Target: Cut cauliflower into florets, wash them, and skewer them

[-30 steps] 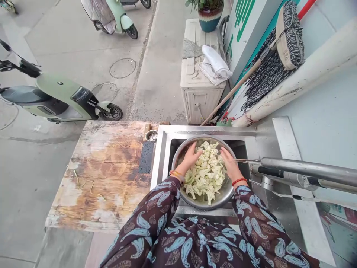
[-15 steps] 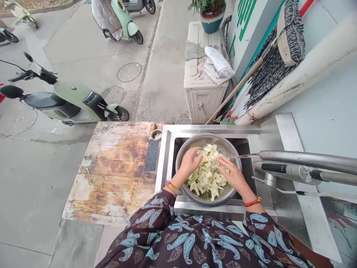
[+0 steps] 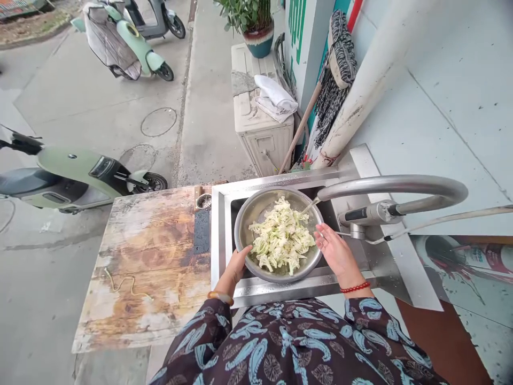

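Observation:
A steel basin [image 3: 244,214] sits over the sink, heaped with pale cauliflower pieces [image 3: 282,235] in water. My left hand [image 3: 233,267] grips the basin's lower left rim; its thumb lies over the edge and the other fingers are hidden below. Beside the right rim my right hand [image 3: 335,250] is open, palm turned up, fingers stretched toward the basin and holding nothing. Its fingertips are close to the tap's lever [image 3: 342,233]. From the spout of the curved tap [image 3: 385,184], water runs into the basin's right side.
A metal sink [image 3: 219,235] surrounds the basin. To its left stands a worn wooden table [image 3: 148,240] with a string [image 3: 128,283] and a small strainer [image 3: 203,201]. A mop [image 3: 339,64] leans by a white pipe [image 3: 360,96]. A green scooter [image 3: 76,171] is parked at left.
Both hands have left the cauliflower: the left took hold of the basin's rim, the right drew out past the right edge. My view has turned to the right.

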Action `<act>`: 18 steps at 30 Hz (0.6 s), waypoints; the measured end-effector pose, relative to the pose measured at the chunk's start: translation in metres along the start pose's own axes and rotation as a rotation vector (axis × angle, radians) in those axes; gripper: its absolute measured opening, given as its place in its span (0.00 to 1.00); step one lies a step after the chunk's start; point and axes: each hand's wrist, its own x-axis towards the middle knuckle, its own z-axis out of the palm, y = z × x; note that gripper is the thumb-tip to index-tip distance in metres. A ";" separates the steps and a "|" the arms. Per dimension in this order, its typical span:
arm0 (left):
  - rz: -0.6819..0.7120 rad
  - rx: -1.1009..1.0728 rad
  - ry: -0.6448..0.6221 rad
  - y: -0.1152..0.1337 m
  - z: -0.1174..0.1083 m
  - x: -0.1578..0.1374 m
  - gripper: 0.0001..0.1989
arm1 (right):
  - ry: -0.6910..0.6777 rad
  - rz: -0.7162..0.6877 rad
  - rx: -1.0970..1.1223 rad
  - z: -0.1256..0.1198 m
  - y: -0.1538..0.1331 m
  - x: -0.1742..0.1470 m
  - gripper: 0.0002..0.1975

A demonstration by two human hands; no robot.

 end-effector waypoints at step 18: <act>0.093 0.102 -0.066 0.007 0.001 -0.001 0.23 | -0.012 -0.078 -0.103 -0.037 -0.009 -0.005 0.21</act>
